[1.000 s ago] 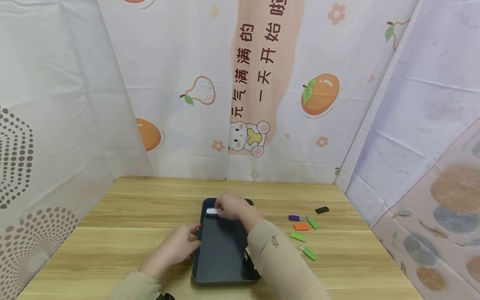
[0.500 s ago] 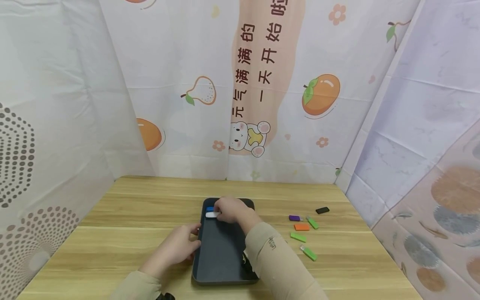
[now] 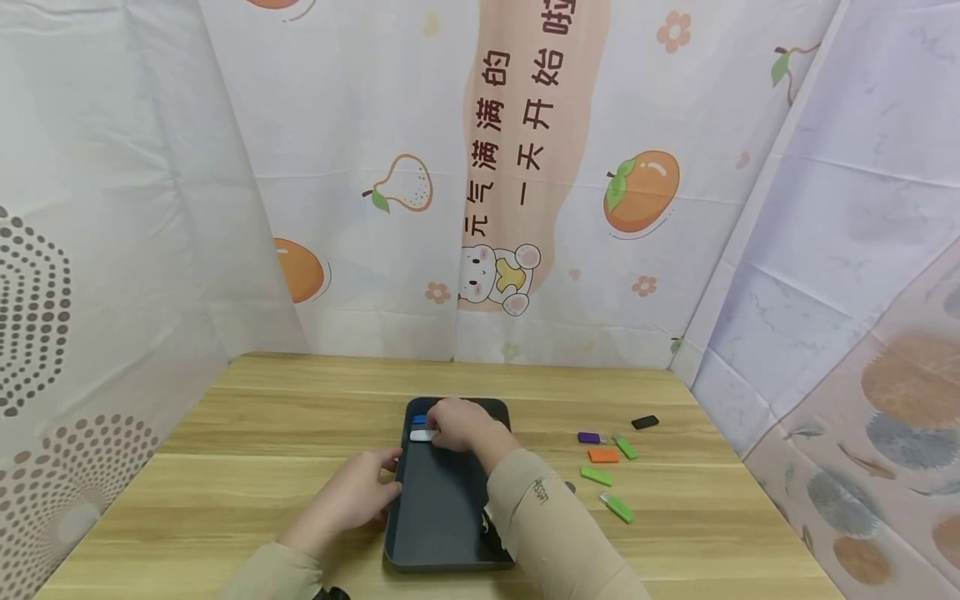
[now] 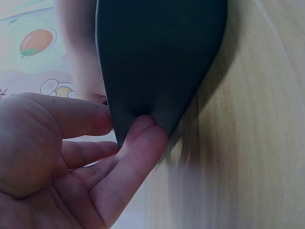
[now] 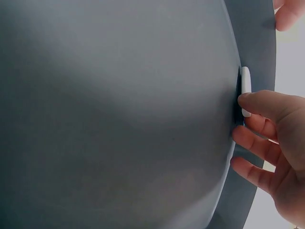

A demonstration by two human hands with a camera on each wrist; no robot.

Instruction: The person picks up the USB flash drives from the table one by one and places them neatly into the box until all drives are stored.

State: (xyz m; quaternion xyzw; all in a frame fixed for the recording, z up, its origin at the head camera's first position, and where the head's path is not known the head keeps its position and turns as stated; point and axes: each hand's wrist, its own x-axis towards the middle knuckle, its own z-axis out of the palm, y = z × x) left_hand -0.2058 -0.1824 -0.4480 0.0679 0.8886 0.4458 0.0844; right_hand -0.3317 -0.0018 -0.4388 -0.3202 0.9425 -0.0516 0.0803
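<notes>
My right hand (image 3: 459,425) is low over the far left corner of a dark rectangular tray (image 3: 442,508). Thumb and index finger pinch a white USB flash drive (image 5: 246,78), and the other fingers are spread against the tray wall. In the head view the white drive lies crosswise, just in front of a blue one (image 3: 420,420) partly covered by the hand. At the tray's left side, my left hand (image 3: 360,490) touches the outer wall. The left wrist view shows fingertips (image 4: 155,136) pressed on that wall and the thumb at the rim.
Right of the tray, several drives lie on the wooden table (image 3: 300,408): a black one (image 3: 645,422), a purple one (image 3: 589,437), an orange one (image 3: 603,456) and green ones (image 3: 617,507). A small grey thing (image 3: 570,486) shows beside the right sleeve. Printed curtains surround the table.
The right hand has drawn the white drive a little toward me inside the tray, and the blue drive behind it has come into sight. The left hand and tray have stayed put.
</notes>
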